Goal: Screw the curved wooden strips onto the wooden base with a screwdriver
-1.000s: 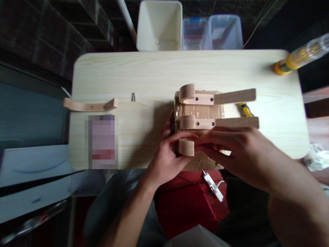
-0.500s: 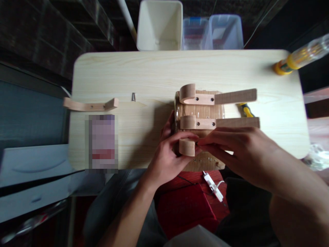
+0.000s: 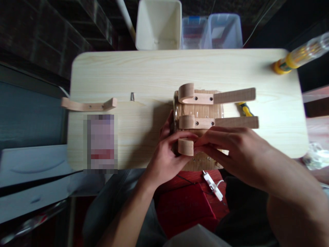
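**Left hand (image 3: pixel 164 154) and right hand (image 3: pixel 235 144) meet at the nearest wooden hook (image 3: pixel 185 147)!**

And here we are at the near edge of the bench (image 3: pixel 154 72), where a wood-grained block (image 3: pixel 199 109) carries the action. The left hand grasps the nearest wooden hook, fingers around its curled end. Right beside that curl, the right hand's fingertips are bunched together, but whether they pinch anything is hidden from us. Beyond them on the block, the middle hook (image 3: pixel 205 123) and the far hook (image 3: pixel 203 98) lie roughly parallel, each showing two dark screw points. A yellow-and-black handle (image 3: pixel 246 109) peeks out between their straight ends. Over on the left, a loose wooden hook (image 3: pixel 89 106) lies well apart, with small metal screws (image 3: pixel 132 96) between it and the block. Far right corner: a clear, yellow-based tube (image 3: pixel 299 57)!
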Available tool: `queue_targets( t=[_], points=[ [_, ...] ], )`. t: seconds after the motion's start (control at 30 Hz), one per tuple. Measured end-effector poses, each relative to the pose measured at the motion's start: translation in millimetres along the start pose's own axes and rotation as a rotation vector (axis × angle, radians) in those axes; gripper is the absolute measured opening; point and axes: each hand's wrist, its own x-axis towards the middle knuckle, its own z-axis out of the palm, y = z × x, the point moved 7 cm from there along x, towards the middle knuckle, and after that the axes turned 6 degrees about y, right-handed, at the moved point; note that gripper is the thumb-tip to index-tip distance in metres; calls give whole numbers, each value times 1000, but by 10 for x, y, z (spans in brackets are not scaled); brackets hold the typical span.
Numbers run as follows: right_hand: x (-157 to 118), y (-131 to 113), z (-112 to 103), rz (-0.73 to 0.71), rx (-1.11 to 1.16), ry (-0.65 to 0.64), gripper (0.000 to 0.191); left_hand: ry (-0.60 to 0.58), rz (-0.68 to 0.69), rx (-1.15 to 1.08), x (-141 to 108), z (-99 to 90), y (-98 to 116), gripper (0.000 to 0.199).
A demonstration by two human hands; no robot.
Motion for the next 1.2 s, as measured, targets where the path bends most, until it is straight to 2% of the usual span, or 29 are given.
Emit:
queue_targets(
  t=[0.17,0.4,0.73,1.2],
  points=[
    [16,47,-54,48,29,18,23,-10,-19,5,-13,18,-18,28],
    [3,58,-31,33,48,-19,13,-14,-12,18,-15,12,-21,31],
    [-18,37,1,45,12,-27,24,1,-10,10,-8,5,-14,31],
    [-11,0,-5,23,24,-27,28,-6,-13,7,2,9,-16,31]
  ],
)
